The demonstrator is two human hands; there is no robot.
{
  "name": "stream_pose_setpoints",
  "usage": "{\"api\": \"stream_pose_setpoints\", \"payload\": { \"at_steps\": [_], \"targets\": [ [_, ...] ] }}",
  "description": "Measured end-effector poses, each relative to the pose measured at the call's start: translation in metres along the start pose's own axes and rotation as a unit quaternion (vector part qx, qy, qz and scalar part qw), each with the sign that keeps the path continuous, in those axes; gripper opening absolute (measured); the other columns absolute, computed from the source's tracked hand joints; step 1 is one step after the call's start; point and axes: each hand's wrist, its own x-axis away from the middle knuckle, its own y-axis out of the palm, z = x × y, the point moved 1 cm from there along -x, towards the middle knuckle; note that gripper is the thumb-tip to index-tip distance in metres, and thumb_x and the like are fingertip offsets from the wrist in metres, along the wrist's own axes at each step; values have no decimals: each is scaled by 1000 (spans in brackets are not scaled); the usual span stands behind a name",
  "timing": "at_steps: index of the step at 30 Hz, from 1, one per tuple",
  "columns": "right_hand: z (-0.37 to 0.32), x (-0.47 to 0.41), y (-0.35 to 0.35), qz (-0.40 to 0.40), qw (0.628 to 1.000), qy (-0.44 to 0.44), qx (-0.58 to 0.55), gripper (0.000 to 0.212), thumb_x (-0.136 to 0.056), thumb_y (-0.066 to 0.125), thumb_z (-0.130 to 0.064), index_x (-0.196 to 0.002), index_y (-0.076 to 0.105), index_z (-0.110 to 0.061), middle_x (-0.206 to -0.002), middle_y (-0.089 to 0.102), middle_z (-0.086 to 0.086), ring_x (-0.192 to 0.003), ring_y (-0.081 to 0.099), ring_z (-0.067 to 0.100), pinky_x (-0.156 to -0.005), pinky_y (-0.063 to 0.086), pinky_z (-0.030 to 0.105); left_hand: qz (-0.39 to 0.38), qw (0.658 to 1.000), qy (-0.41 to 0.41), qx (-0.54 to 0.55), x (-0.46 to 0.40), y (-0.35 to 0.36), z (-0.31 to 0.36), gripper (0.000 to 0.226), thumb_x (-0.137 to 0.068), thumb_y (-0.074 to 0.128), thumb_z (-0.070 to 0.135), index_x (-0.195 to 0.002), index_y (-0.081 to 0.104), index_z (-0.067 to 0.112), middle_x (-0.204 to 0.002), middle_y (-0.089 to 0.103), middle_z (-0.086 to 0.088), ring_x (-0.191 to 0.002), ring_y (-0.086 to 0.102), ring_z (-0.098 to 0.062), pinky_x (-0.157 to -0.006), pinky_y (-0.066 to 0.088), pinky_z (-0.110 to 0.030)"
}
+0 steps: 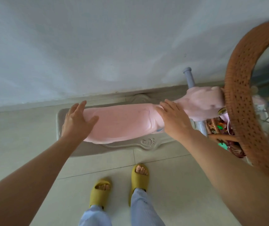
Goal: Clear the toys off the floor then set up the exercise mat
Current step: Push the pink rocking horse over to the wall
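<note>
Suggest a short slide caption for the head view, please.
Both hands, left and right, rest open on a pink rocking horse beside a wicker chair.

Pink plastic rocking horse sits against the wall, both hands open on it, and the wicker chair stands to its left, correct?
Not quite: the woven brown wicker chair stands to its right, as the head view shows. The pink plastic rocking horse is by the wall, left hand and right hand open on it.

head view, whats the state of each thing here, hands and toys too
rocking horse: upright on the floor beside the wall
left hand: open, fingers spread at the horse's rear end
right hand: open, flat at the horse's neck
wicker chair: right of the horse, its rim overlapping the head
slippers: on both feet
</note>
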Motion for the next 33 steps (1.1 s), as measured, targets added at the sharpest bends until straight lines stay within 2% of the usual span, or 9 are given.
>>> {"api": "stream_pose_setpoints", "payload": {
  "at_steps": [4, 7, 10, 16, 20, 23, 28, 33],
  "targets": [
    [-13, 30, -10, 36, 997, 54, -44, 57, -87, 50, 0, -140, 33, -13, -148, 31, 8, -141, 19, 25, -112, 16, 34, -9, 999, 35, 6, 13, -11, 9, 64, -87, 60, 31, -143, 32, 23, -152, 28, -4, -137, 31, -26, -110, 30, -48],
    [-27, 59, -16, 52, 990, 113, -72, 55, -86, 52, -4, -138, 37, -14, -140, 40, 6, -133, 30, 25, -104, 26, 34, -9, 998, 64, 16, 26, -25, 13, 60, -87, 60, 29, -142, 36, 21, -150, 31, -4, -135, 34, -26, -109, 31, -43],
    [-41, 89, -23, 79, 977, 163, -110, 54, -84, 54, -4, -136, 41, -15, -135, 45, 6, -127, 36, 27, -100, 29, 35, -22, 995, 96, 12, 39, -41, 15, 59, -87, 60, 28, -141, 38, 19, -148, 34, -5, -132, 39, -27, -107, 33, -40],
    [-65, 156, -47, 79, 958, 245, -128, 57, -86, 55, -12, -138, 34, -21, -140, 39, 1, -132, 31, 22, -102, 27, 33, -48, 985, 167, -18, 80, -75, 38, 55, -89, 58, 24, -140, 39, 16, -147, 36, -6, -132, 38, -25, -105, 32, -36],
    [-82, 194, -63, 98, 941, 287, -151, 60, -88, 49, -8, -143, 28, -19, -142, 38, 3, -133, 29, 23, -102, 24, 33, -80, 973, 210, -42, 112, -86, 53, 53, -90, 58, 25, -139, 41, 16, -146, 37, -5, -125, 45, -26, -101, 34, -34],
    [-92, 220, -74, 104, 930, 308, -171, 62, -89, 45, -6, -146, 24, -21, -146, 33, 3, -135, 26, 22, -103, 22, 32, -98, 966, 232, -59, 131, -93, 65, 50, -90, 57, 25, -137, 44, 16, -144, 40, -5, -127, 43, -26, -102, 34, -34],
    [-99, 259, -79, 98, 919, 338, -179, 55, -89, 47, -9, -140, 33, -22, -148, 30, 1, -136, 23, 20, -104, 21, 31, -124, 952, 265, -87, 156, -97, 88, 49, -90, 57, 26, -137, 44, 16, -143, 42, -7, -128, 42, -27, -103, 34, -37],
    [-102, 308, -77, 91, 890, 399, -199, 53, -89, 48, -12, -140, 33, -22, -147, 29, 1, -136, 24, 21, -105, 22, 32, -152, 928, 318, -122, 182, -94, 117, 46, -91, 55, 26, -135, 46, 15, -139, 46, -9, -124, 46, -29, -98, 36, -35]
  ]
}}
